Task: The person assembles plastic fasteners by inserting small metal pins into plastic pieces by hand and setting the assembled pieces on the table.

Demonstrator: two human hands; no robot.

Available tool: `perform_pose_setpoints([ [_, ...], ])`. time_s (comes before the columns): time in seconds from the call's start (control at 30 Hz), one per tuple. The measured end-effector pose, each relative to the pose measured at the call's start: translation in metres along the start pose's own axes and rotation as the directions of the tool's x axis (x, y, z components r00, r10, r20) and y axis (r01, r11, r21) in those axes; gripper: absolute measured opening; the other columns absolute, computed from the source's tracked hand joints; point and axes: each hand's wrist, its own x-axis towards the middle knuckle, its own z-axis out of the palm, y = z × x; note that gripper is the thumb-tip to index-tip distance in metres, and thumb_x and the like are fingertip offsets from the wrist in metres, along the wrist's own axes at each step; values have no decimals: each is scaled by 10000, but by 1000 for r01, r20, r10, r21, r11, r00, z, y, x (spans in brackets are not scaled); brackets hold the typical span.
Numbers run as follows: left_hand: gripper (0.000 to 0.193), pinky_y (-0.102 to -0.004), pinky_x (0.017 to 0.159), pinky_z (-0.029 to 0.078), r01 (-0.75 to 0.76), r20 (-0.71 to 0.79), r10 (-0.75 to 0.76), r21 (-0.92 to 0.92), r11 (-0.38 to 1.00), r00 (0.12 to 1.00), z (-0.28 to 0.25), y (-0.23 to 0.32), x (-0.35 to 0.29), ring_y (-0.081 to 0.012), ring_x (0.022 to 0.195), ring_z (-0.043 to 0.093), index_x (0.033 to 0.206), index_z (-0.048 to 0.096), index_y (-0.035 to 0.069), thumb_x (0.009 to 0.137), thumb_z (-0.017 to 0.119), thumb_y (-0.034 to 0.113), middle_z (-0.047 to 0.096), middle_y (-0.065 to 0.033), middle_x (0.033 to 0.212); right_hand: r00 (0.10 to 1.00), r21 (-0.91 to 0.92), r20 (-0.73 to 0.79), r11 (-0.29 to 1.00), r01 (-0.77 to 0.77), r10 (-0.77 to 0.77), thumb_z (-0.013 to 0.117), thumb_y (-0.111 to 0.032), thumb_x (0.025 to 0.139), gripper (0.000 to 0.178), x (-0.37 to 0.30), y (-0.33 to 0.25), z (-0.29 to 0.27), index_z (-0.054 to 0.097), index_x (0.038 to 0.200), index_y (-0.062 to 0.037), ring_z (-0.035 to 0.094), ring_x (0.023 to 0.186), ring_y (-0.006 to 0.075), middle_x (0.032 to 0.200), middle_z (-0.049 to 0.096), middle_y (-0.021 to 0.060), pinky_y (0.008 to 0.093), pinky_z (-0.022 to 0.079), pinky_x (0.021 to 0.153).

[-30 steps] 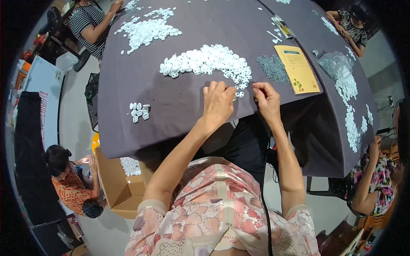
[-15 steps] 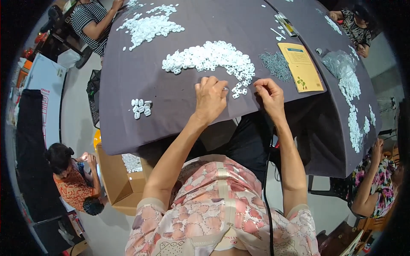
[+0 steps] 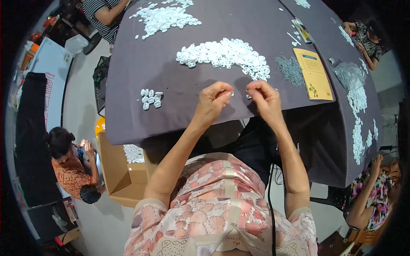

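Observation:
My left hand [image 3: 212, 102] is pinched above the near part of the table, with a small white plastic piece [image 3: 232, 93] at its fingertips. Facing it, my right hand [image 3: 267, 99] is closed too, thumb and forefinger pressed together; whatever they hold is too small to make out. Just under its fingers a white piece shows in part. A curved heap of white oval plastic pieces with holes [image 3: 226, 53] spreads beyond both hands. Off to the left a small group of white pieces [image 3: 146, 100] lies apart. Right of the heap is a pile of tiny grey pins or screws [image 3: 290, 70].
A yellow booklet [image 3: 315, 74] lies beside the grey pile on the dark tablecloth [image 3: 141, 123]. Another white heap [image 3: 164, 19] is at far left. A clear plastic bag [image 3: 350, 74] lies on the right. An open cardboard box [image 3: 124, 187] stands below the left edge. Several people sit around.
My left hand has turned from palm-down over the table to a raised pinch with a white piece. My right hand has shifted slightly nearer. The whole view has also moved a little.

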Motion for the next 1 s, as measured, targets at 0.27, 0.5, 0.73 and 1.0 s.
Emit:
perform_pose_setpoints([
  [0.27, 52, -189, 570, 448, -42, -124, 6, -285, 958, 992, -31, -2, -24, -60, 648, 562, 877, 615, 7, 849, 612, 50, 622, -3, 768, 966, 375, 182, 895, -242, 185, 551, -51, 887, 77, -5, -13, 68, 587, 932, 0, 546, 664, 51, 769, 597, 3, 202, 463, 598],
  [0.5, 66, -201, 541, 424, -222, -199, 246, 136, 966, 949, -38, -6, -34, -59, 603, 526, 877, 648, 16, 823, 643, 53, 605, -5, 713, 944, 434, 202, 841, -324, 260, 562, -37, 881, 83, -6, -8, 85, 585, 943, 14, 564, 653, 69, 788, 608, 27, 209, 484, 574],
  [0.73, 80, -292, 548, 469, -295, -62, 337, 352, 888, 940, -47, 0, -33, -167, 588, 590, 847, 629, -16, 814, 629, 56, 626, -101, 705, 915, 438, 235, 804, -402, 329, 569, -35, 879, 92, -6, -13, 81, 606, 953, 5, 567, 649, 71, 803, 628, 35, 198, 480, 587],
  [1.0, 123, -215, 492, 459, -36, -132, 48, 90, 995, 990, -37, -4, -34, -75, 565, 561, 938, 603, -31, 900, 541, 68, 620, -59, 715, 933, 426, 212, 832, -356, 290, 563, -29, 881, 105, -9, -8, 79, 613, 963, 15, 578, 658, 70, 809, 637, 39, 192, 475, 595],
])
